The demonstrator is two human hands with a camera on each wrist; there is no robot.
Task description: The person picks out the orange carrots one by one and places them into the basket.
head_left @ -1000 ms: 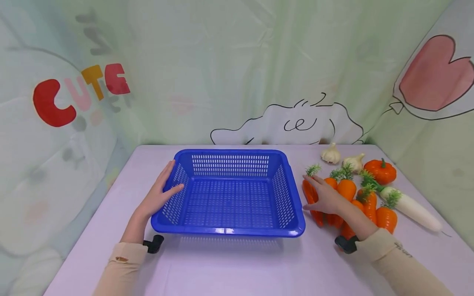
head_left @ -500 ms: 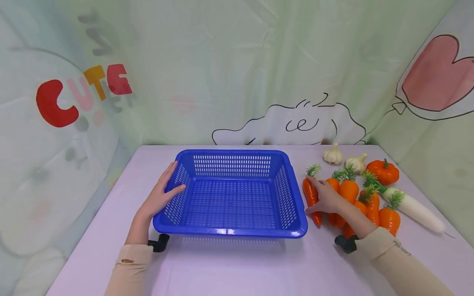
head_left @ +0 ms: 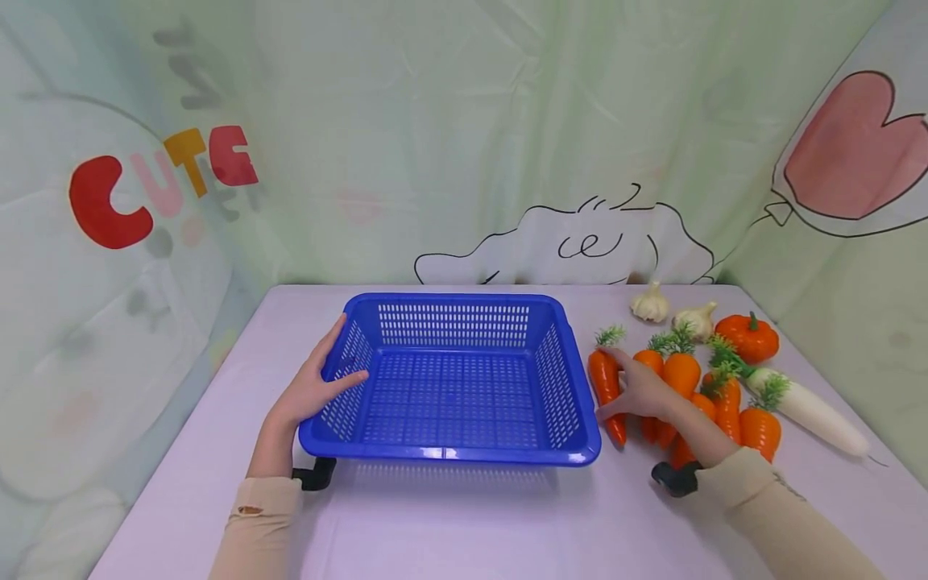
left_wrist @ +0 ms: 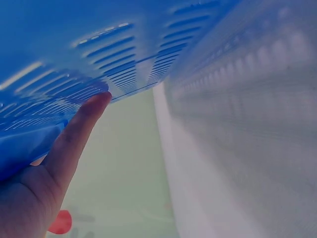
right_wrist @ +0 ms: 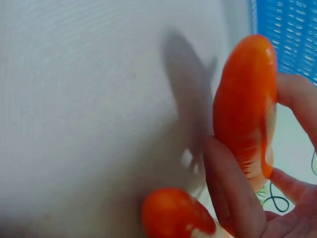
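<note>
Basket [head_left: 449, 454] was touched by straight-fingered left hand [head_left: 308, 393] at nine o'clock, seemingly for steadying; carrot [head_left: 605, 379] was pinched mid-body by right hand [head_left: 641, 391] at three, likely for balance.

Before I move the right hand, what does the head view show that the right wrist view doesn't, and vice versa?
Only the head view: the left hand at the left side of the basket, plus the garlic, pumpkin and radish.

Only the right wrist view: a close look at the fingers on opposite sides of the carrot, and its distinct dark shadow on the table.

Both: the right hand holding that carrot, at least one other carrot, the table, and the basket, which the wrist view shows only in part.
</note>
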